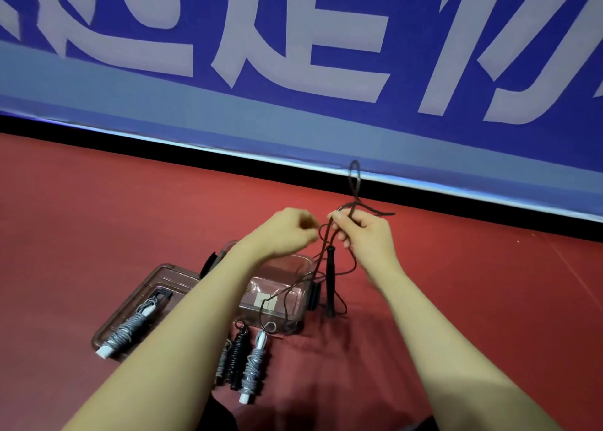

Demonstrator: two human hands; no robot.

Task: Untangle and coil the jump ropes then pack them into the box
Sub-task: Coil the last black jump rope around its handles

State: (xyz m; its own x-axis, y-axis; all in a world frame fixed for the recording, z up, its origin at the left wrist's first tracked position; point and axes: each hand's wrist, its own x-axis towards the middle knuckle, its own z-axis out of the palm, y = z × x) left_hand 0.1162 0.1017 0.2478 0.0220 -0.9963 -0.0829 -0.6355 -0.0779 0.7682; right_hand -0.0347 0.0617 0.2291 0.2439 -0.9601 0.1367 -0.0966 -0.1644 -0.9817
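Three coiled ropes lie nearest on the red floor (456, 284), side by side: a grey one with a white handle (253, 370), a black one (237, 355) just left of it, and a third (223, 362) partly hidden behind the left forearm. Left of them a clear lid (127, 306) lies flat with another grey coiled rope (129, 331) resting on it. Just beyond the three coils stands the clear box (280, 287), open, with a pale label on its bottom and thin rope strands trailing across it. Right of the box a black handle (330, 280) hangs upright, its lower tip at the floor, with loose loops of dark rope (354, 186) around it.

Both hands are raised above the box. The left hand (287, 231) has its fingers curled and pinched together at the rope; the grip itself is blurred. The right hand (365, 235) pinches the rope between thumb and curled fingers, and a loop stands up above it while a short end juts to the right. Strands run from between the hands down to the handle and the box.

Beyond the floor runs a black strip, then a blue banner (293, 114) with large pale characters.
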